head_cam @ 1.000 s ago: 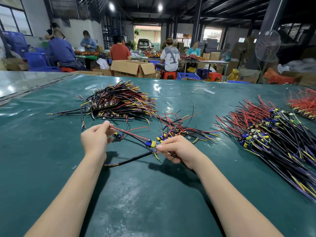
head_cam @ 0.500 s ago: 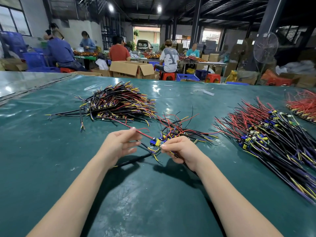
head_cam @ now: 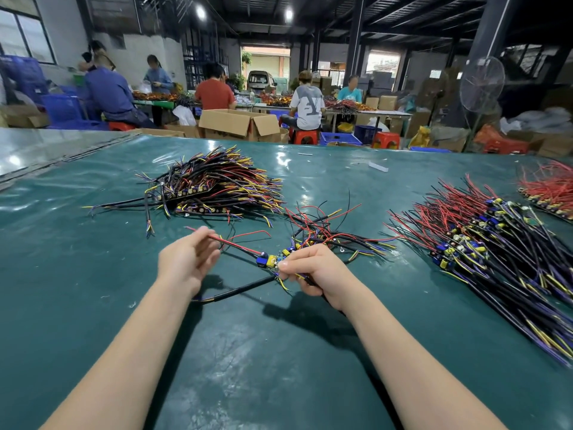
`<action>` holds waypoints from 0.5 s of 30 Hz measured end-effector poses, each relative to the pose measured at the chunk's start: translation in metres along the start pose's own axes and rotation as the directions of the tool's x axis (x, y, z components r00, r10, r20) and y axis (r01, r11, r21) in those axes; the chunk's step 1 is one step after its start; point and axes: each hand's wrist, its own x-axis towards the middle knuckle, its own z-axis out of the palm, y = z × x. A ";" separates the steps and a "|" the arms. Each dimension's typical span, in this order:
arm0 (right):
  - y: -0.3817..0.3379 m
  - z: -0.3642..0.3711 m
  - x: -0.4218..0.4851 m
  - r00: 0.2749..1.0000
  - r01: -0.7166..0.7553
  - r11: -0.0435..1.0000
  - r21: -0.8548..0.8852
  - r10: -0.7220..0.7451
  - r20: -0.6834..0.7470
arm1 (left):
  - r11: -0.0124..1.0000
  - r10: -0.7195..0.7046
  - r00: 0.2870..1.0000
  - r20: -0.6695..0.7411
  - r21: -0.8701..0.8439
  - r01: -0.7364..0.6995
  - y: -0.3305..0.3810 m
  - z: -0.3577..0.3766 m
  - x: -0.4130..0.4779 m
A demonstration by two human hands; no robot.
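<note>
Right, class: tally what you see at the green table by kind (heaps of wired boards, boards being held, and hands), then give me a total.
Heaps of wired boards: 4 (left heap, small middle heap, big right heap, red far-right heap)
Held wired board: 1
Hands: 2 (left hand, right hand)
Total: 7

Dim workshop [head_cam: 403,32], green table [head_cam: 279,367]

Single wide-angle head view, looking forward and down from the wearer's head, close over the green table [head_cam: 93,290], left hand [head_cam: 186,259] and right hand [head_cam: 319,271] near frame centre, distant workshop [head_cam: 310,57] across the top.
</note>
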 end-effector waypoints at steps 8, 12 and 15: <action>0.000 -0.004 -0.001 1.000 -0.002 0.998 0.060 0.001 0.022 | 0.969 0.009 0.978 -0.209 -0.238 -0.060 0.013 -0.016 0.007; 0.001 -0.024 0.000 0.992 0.055 0.959 0.280 -0.021 -0.125 | 0.910 -0.061 0.961 -0.269 -0.411 -0.057 0.030 -0.038 0.016; 0.004 -0.026 0.002 0.983 0.082 0.948 0.307 -0.027 -0.180 | 0.937 -0.097 0.991 -0.095 -0.345 0.059 0.020 -0.020 0.006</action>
